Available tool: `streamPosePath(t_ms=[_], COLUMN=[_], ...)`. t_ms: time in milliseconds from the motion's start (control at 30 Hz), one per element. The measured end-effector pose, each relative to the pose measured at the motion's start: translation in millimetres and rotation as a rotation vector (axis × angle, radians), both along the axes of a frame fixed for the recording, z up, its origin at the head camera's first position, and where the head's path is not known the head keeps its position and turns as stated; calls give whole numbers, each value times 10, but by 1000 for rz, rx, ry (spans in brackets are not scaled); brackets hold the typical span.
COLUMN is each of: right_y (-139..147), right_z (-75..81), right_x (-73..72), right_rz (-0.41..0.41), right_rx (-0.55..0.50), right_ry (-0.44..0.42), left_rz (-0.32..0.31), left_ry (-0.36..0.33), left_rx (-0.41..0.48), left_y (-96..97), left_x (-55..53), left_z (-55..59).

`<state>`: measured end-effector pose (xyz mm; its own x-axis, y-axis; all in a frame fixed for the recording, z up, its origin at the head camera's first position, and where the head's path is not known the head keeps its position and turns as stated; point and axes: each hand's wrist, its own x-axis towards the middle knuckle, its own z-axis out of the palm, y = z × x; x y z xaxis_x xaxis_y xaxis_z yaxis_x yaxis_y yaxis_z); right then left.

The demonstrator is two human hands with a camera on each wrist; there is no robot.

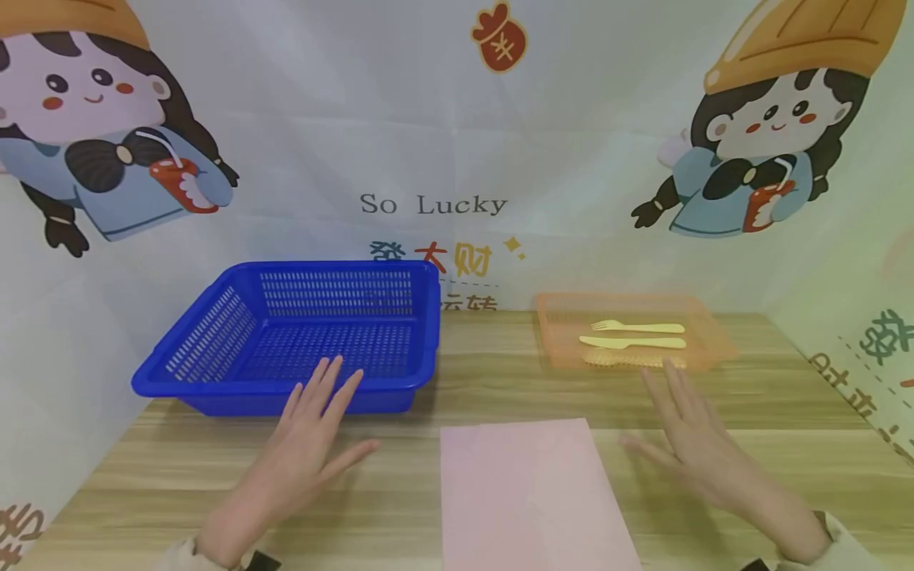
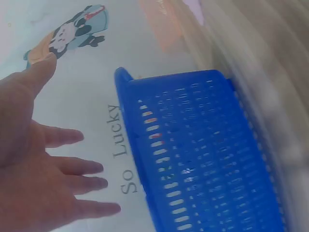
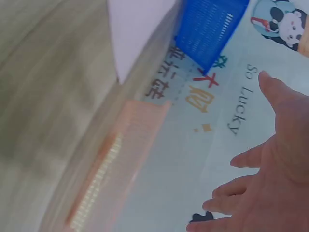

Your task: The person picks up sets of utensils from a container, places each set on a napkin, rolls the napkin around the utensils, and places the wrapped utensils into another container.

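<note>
My left hand (image 1: 303, 444), fingers spread and holding nothing, is raised in front of the blue plastic basket (image 1: 286, 388); its fingertips overlap the basket's near rim in the head view. My right hand (image 1: 703, 452) is likewise spread and bare, just this side of the orange tray (image 1: 714, 349). In that tray lie a pale yellow fork (image 1: 643, 327) and a yellow knife (image 1: 635, 343), with a further yellowish piece seen through the tray's near wall. Between the hands a pink sheet (image 1: 528, 492) lies flat on the table.
The wood-grain table (image 1: 485, 373) ends at the back against a white printed cloth (image 1: 457, 143) with cartoon figures and lettering. More of this cloth hangs at the left and right sides. The basket takes up the table's back left.
</note>
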<state>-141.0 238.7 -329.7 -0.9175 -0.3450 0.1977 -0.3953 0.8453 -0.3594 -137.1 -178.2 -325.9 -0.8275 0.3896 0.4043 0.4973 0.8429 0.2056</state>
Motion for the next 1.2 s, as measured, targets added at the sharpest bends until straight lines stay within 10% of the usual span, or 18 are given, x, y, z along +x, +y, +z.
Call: streamPosePath(t_ms=[233, 567, 833, 1200], right_y=[-91, -314, -397, -482], right_z=[166, 64, -142, -331], right_x=[67, 116, 34, 70], right_rz=[75, 153, 321, 461], right_rx=[5, 66, 169, 268], right_ry=[108, 62, 229, 1], left_rz=[-200, -296, -398, -448], left_ry=[227, 30, -111, -329], left_rx=[134, 45, -61, -320], left_y=[108, 356, 589, 916], left_x=[-46, -87, -88, 3], left_z=[127, 40, -142, -371])
